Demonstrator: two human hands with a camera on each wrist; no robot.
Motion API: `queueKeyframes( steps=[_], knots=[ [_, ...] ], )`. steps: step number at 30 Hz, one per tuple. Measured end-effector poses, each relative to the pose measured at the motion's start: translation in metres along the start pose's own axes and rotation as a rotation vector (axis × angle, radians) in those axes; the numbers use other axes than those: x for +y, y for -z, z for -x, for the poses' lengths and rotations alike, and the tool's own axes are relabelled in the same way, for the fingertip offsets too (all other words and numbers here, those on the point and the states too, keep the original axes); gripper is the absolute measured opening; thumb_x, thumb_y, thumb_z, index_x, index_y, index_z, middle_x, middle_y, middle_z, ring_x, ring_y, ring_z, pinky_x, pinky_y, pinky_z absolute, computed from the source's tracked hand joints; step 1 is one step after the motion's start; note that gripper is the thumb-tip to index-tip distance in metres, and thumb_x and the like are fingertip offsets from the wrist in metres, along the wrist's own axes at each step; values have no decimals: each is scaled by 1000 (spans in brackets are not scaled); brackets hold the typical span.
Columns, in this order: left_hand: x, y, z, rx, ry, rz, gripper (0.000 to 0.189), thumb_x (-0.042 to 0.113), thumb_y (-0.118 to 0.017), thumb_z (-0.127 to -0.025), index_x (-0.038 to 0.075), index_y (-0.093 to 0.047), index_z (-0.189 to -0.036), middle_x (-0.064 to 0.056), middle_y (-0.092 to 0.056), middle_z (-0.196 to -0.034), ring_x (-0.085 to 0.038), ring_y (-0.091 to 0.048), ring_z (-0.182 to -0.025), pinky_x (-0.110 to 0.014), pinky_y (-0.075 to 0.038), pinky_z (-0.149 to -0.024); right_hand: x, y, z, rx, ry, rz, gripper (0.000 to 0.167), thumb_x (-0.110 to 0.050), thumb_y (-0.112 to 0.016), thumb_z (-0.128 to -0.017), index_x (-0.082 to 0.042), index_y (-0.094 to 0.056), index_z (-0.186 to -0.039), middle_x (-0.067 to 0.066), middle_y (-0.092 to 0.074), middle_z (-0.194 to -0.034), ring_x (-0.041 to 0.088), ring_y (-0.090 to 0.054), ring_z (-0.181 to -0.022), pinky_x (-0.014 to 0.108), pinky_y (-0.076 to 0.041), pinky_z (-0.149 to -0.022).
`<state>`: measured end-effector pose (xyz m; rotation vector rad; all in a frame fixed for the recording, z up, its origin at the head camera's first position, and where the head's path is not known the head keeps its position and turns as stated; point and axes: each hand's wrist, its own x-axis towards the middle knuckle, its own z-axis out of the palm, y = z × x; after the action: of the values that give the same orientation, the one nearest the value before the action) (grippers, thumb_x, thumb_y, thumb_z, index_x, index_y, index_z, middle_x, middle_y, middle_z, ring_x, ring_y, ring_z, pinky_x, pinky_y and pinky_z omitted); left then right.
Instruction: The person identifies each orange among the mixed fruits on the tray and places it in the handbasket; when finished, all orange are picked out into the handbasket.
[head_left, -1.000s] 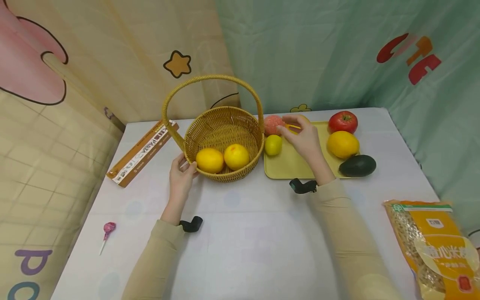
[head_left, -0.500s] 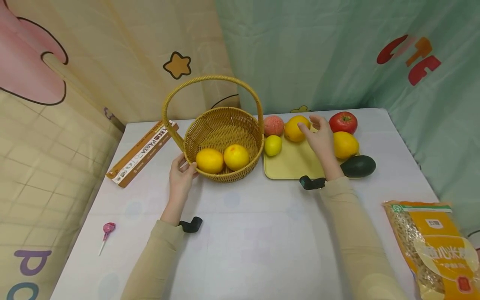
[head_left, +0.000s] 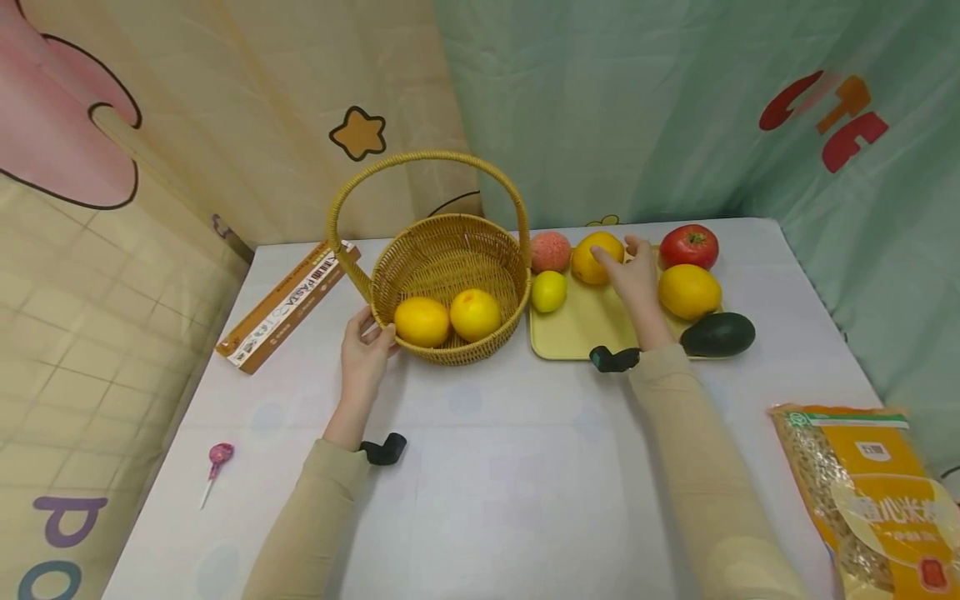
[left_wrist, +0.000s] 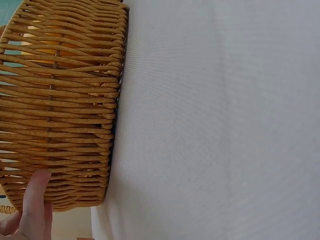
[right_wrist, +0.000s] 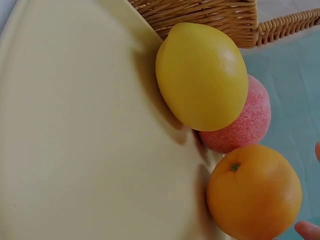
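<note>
A: Left hand [head_left: 362,348], state?

B: Fingers curled, gripping the wicker basket [head_left: 450,237] at its near-left rim; one finger lies against the outer weave. Basket upright, toward the far edge of the desk [head_left: 510,492], slightly left of its middle.

A: Contents?

B: Two yellow fruits [head_left: 422,322], side by side at the near wall.

A: Right hand [head_left: 633,275]?

B: Half spread, thumb and fingers apart at the orange [right_wrist: 255,195]. No grip seen (right wrist view puts a fingertip just beside the peel; whether the thumb touches, I cannot tell).

A: Position of the orange?

B: Far edge of the yellow tray [head_left: 570,346], near the desk's far edge. A pink fruit [head_left: 551,252] and a small yellow-green fruit [head_left: 549,292] sit between it and the basket.

A: Remainder?

B: Along the tray's right side: red fruit [head_left: 689,247], large yellow fruit [head_left: 690,292], dark green fruit [head_left: 717,335]. Pasta box [head_left: 288,308] near the desk's far-left corner, lollipop [head_left: 219,454] by the left edge, grain bag [head_left: 870,500] at the right edge.
</note>
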<state>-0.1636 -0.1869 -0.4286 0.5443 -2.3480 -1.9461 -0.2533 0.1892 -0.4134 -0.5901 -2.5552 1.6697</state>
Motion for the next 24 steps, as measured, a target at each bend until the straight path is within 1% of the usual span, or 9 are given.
queueKeyframes(
  steps=[4, 10, 16, 22, 24],
  knots=[
    [0, -1, 0, 0, -8, 5, 60, 13, -57, -99, 9, -31, -153, -11, -42, -151, -24, -55, -125, -18, -59, -82, 3, -3, -4, -5, -43, -17, 84, -47, -62, -93, -7, -22, -154, 18, -26, -158, 31, -29, -143, 39, -26, -124],
    [-1, -1, 1, 14, -19, 9, 59, 11, -56, -98, 8, -32, -152, -12, -42, -151, -27, -54, -125, -17, -59, -79, 4, -9, -6, -5, -52, -46, 84, -44, -63, -93, -4, -20, -154, 19, -26, -158, 31, -28, -143, 38, -25, -125],
    [-2, 0, 2, 5, -18, 6, 59, 13, -56, -99, 8, -31, -152, -11, -42, -151, -25, -54, -126, -18, -59, -82, 4, -15, -8, -4, -78, -46, 86, -40, -65, -92, -7, -16, -155, 17, -22, -160, 30, -27, -144, 36, -23, -125],
    [-2, 0, 1, 1, -17, 6, 60, 13, -56, -99, 8, -30, -153, -11, -41, -152, -24, -54, -126, -15, -58, -79, 5, -19, -10, 19, -110, -44, 88, -41, -67, -91, -9, -14, -154, 17, -24, -160, 29, -30, -143, 36, -24, -125],
    [-1, 0, 1, 2, -22, 6, 60, 13, -57, -99, 8, -30, -153, -11, -42, -152, -24, -54, -125, -16, -59, -80, 6, -19, -10, 23, -116, -43, 88, -40, -67, -91, -9, -14, -154, 17, -24, -160, 29, -30, -143, 36, -24, -125]
  ],
)
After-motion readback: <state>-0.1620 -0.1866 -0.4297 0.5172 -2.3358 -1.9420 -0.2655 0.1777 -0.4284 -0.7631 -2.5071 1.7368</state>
